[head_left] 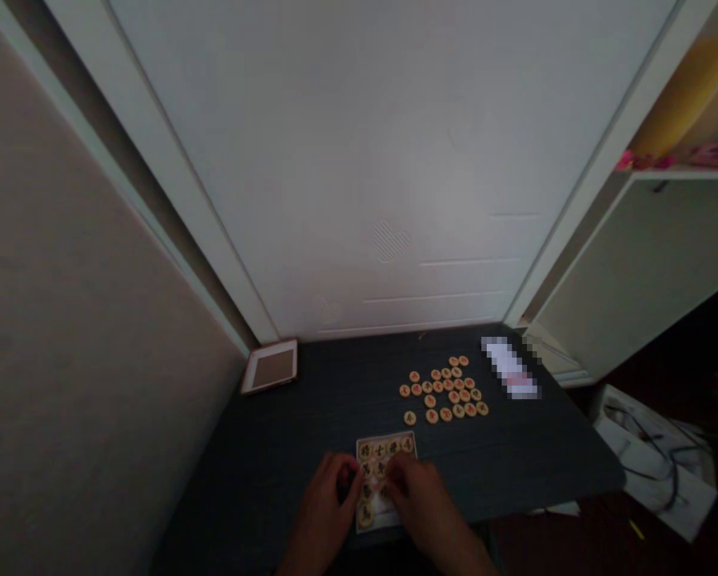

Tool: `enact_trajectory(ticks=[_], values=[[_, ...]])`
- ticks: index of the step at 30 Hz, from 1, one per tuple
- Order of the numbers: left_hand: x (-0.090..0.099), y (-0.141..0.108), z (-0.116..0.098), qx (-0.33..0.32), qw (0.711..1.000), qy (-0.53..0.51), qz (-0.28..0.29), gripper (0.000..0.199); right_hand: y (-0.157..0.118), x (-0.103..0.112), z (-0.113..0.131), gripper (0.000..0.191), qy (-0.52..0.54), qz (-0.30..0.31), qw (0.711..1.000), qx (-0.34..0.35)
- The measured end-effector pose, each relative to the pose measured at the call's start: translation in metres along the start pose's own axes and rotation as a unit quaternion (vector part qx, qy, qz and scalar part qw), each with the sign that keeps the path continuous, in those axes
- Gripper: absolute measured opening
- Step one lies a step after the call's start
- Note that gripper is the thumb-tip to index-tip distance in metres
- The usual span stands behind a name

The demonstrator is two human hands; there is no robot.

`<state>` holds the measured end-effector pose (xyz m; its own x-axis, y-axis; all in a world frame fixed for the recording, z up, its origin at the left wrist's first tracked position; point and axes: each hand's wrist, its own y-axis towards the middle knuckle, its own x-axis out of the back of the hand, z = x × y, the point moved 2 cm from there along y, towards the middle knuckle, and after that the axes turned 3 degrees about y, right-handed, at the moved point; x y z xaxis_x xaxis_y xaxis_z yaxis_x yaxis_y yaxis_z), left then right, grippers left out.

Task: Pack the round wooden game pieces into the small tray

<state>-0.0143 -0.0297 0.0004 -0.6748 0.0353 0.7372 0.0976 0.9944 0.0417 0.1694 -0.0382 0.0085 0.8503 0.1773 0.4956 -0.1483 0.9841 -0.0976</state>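
A shallow, light-rimmed tray (412,439) lies near the front edge of the dark table. Round wooden Chinese chess pieces with dark characters sit in it, including a row along its far side and a chess piece (365,513) at the near left corner. My left hand (328,506) is at the tray's left side, thumb and forefinger curled together; whatever they pinch is hidden. Over the tray's right half, my right hand (422,498) has its fingertips closed at a chess piece among the others, covering part of the tray.
Several loose chess pieces (448,385), many with red characters, lie spread beyond the tray to the right. A white-framed flat object (273,366) rests at the table's back left. A blurred-out white item (511,368) lies at the back right. A white door (395,160) stands behind the table.
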Motion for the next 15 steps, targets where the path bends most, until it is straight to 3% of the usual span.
enact_trajectory(ticks=[6,15], values=[[-0.01,-0.0038,0.0045,0.036,0.997,0.016,0.061,0.018,0.0083,-0.0046,0.0034,0.02,-0.031,-0.003,0.999,-0.015],[-0.0041,-0.0019,-0.0022,0.033,0.994,0.024,0.105,0.018,0.0066,-0.0075,-0.0009,0.035,-0.078,-0.009,0.997,0.021]])
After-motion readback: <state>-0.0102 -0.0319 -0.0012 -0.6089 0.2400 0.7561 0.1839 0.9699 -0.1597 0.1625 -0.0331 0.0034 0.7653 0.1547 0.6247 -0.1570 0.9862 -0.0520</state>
